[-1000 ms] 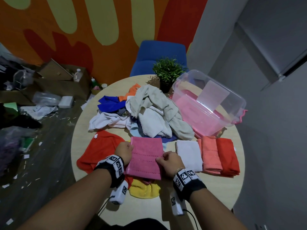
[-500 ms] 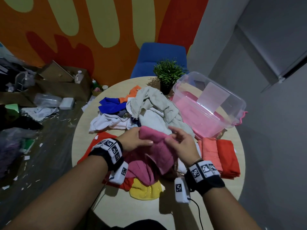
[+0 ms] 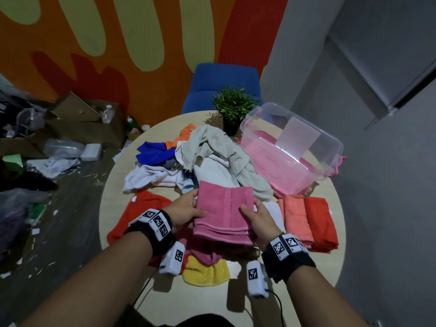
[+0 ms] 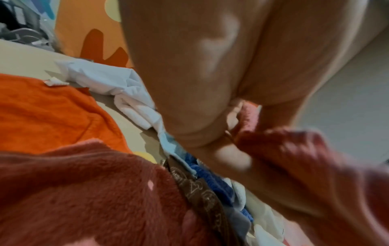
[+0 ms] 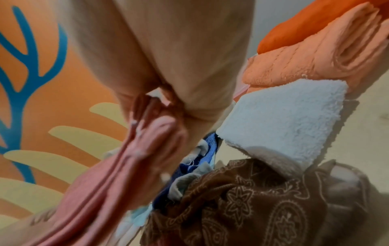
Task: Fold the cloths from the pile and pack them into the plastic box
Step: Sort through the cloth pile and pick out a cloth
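Observation:
A folded pink towel (image 3: 224, 213) is held above the table between both hands. My left hand (image 3: 188, 210) grips its left edge, thumb on top and fingers underneath. My right hand (image 3: 256, 219) grips its right edge the same way. In the right wrist view the towel's layered edge (image 5: 134, 149) shows pinched by my fingers. The loose pile of cloths (image 3: 207, 161) lies behind it. The clear plastic box (image 3: 292, 147) with a pink bottom stands at the back right. Folded white (image 3: 274, 212), peach (image 3: 296, 215) and red-orange (image 3: 320, 223) cloths lie in a row at the right.
A potted plant (image 3: 234, 109) stands by the box. An orange cloth (image 3: 141, 208), a yellow cloth (image 3: 207, 272) and a brown patterned cloth (image 5: 252, 199) lie near me under the towel. A blue chair (image 3: 221, 83) is behind the round table (image 3: 113, 185). Clutter covers the floor at left.
The pink towel lay flat a second ago. Both hands lifted it, folded it over and now hold it as a neat thick rectangle above the table.

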